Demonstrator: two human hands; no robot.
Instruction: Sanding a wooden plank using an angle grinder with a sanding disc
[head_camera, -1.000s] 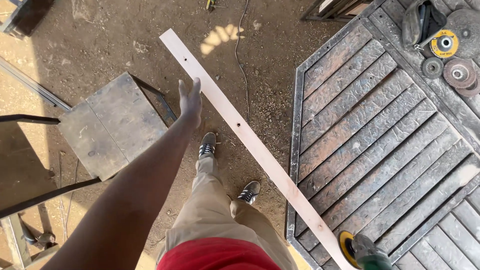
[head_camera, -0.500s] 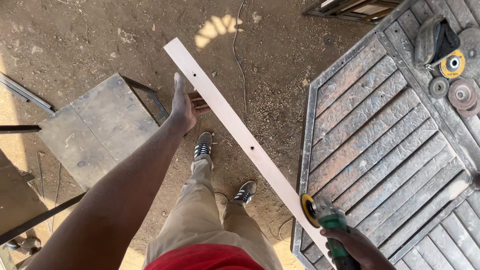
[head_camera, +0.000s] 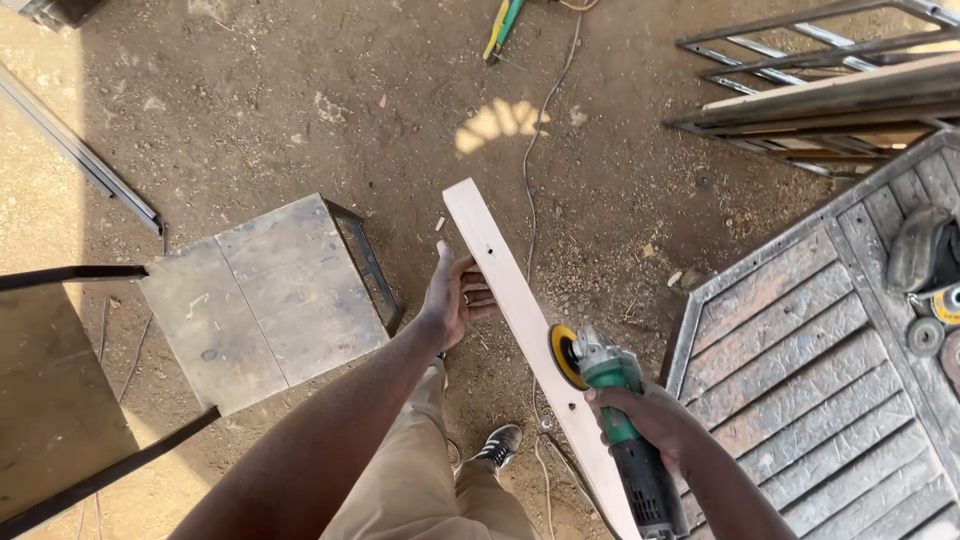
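My left hand (head_camera: 455, 300) clamped round the strip (head_camera: 520, 310) (pale, tilted), right hand (head_camera: 645, 415) wrapped tight on grinder (head_camera: 620, 420), disc (head_camera: 562, 356) touching strip, steel table (head_camera: 265, 300) left.

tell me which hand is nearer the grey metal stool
Left. The left hand grips the pale flat bar just beside the grey metal stool. The right hand holds the green angle grinder on the bar's far side, farther off.

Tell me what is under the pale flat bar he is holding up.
Beneath the pale flat bar lie dirt ground and a thin cable; the left hand grips it from below. The grinder in the right hand covers the lower stretch.
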